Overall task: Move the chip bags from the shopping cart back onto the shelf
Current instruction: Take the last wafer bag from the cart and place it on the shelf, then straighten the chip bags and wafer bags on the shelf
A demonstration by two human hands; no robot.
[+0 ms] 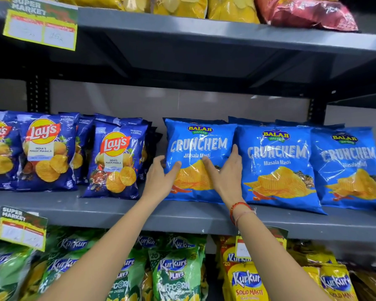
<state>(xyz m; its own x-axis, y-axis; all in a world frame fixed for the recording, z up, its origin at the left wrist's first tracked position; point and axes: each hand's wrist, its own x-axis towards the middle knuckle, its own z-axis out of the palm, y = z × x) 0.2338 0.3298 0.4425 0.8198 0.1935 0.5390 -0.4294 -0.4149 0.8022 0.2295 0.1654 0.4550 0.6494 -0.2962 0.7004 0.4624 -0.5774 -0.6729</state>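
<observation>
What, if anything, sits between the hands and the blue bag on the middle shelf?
Nothing visible. The left hand and right hand both touch the blue bag, which stands upright on the middle shelf.

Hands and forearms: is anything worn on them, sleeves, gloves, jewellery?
Both forearms are bare, with no sleeves or gloves in view. The right hand has a red beaded bracelet and a thin pale thread at the wrist. The left hand wears nothing visible.

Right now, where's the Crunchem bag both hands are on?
Head view: the Crunchem bag stands centre on the middle shelf, leftmost of three, between the Lay's bag and a second Crunchem bag.
</observation>
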